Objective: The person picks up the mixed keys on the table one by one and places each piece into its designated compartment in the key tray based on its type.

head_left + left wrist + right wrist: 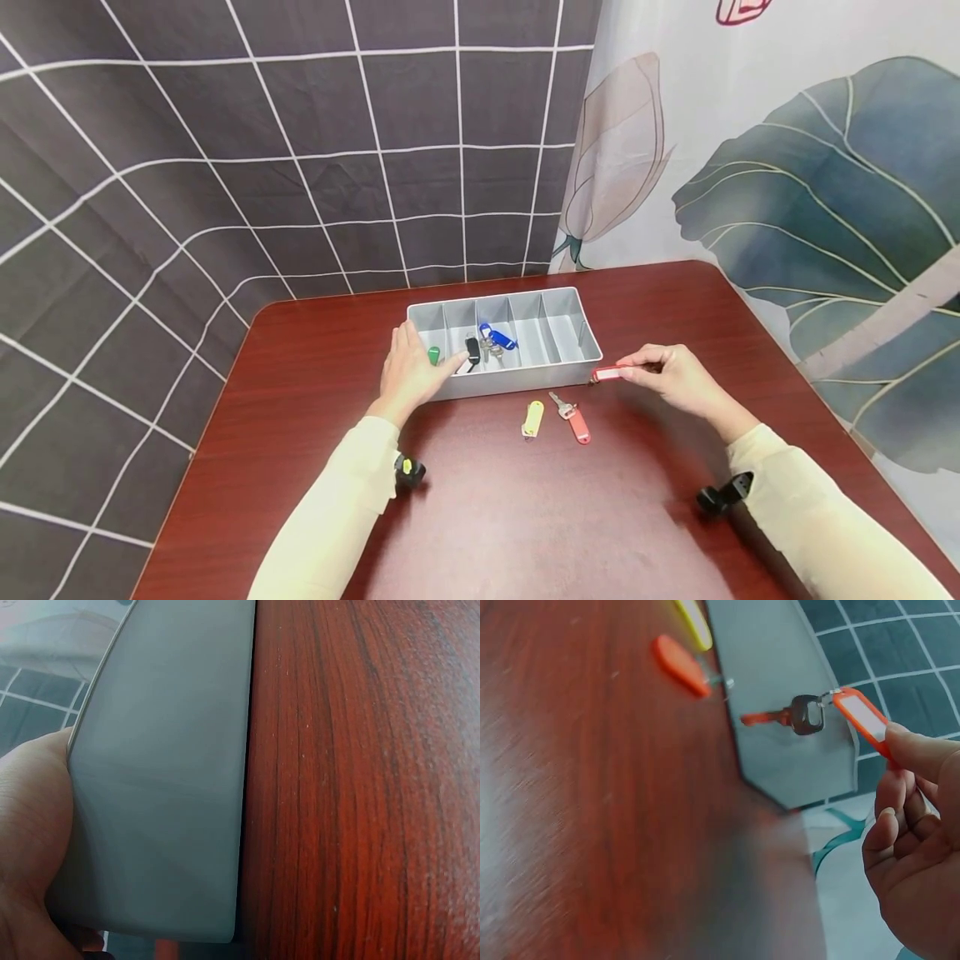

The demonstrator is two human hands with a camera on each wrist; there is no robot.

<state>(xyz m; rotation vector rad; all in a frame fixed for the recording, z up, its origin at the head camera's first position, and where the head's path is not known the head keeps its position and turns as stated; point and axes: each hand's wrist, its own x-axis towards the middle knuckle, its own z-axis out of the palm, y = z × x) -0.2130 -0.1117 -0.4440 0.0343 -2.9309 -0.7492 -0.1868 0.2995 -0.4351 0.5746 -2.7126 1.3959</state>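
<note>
A grey divided tray [495,382] stands on the table, and my left hand [408,367] grips its left end, thumb over the front rim. The left wrist view shows that hand [34,817] against the tray's outer wall [165,765]. Beside the tray's front right corner, my right hand [675,377] pinches a red key tag [611,372]. In the right wrist view a dark-headed key [807,715] dangles from this tag [862,718]. A yellow key tag [533,418] and another red key tag [579,426] with a key [559,405] lie in front of the tray.
Inside the tray, a green tag [433,356] is in the leftmost compartment, a black tag [472,350] is next to it, and blue tags [502,339] with keys are further right. A dark grid curtain [337,183] and a leaf-print curtain [810,183] hang around the wooden table [600,517].
</note>
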